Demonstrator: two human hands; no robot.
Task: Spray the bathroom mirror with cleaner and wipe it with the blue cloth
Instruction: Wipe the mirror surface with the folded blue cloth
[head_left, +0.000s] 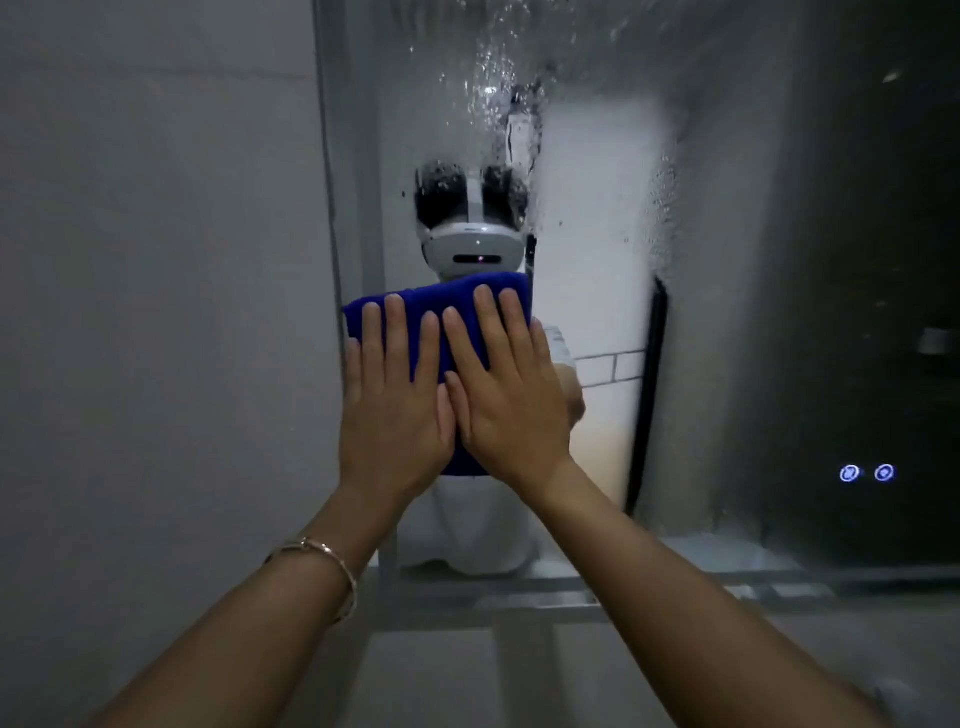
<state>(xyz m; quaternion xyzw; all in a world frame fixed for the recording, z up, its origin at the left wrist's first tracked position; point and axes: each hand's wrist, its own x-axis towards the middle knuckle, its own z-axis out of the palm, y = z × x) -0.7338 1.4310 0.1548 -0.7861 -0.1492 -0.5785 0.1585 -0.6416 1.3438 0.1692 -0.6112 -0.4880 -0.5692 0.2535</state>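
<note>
Forearms: we reach both arms forward and up toward the glass; a thin bracelet (332, 564) sits on our left wrist.
Left hand: our left hand (392, 410) lies flat on the blue cloth (457, 306), fingers spread and extended, so the grip is wide and pressing, not closed around anything.
Right hand: our right hand (506, 395) lies flat just beside the left, touching it at the thumb side, grip equally wide, palm pushing the cloth against the glass.
Cloth: folded into a pad, it is pinned between our palms and the mirror (597, 208), near the mirror's left edge, at about mid height.
Mirror: droplets (488, 67) and streaks of cleaner cling above the cloth; a hazy wet film covers the right-hand part.
Touch controls: two small lit icons (866, 473) glow low on the right of the glass.
Spray bottle: we cannot see it anywhere.
Progress: we judge the spraying done, since the glass is wet, and the wiping under way.
Left to do: the beaded upper area and the filmed right side look unwiped, so most of the wiping seems to remain.
</note>
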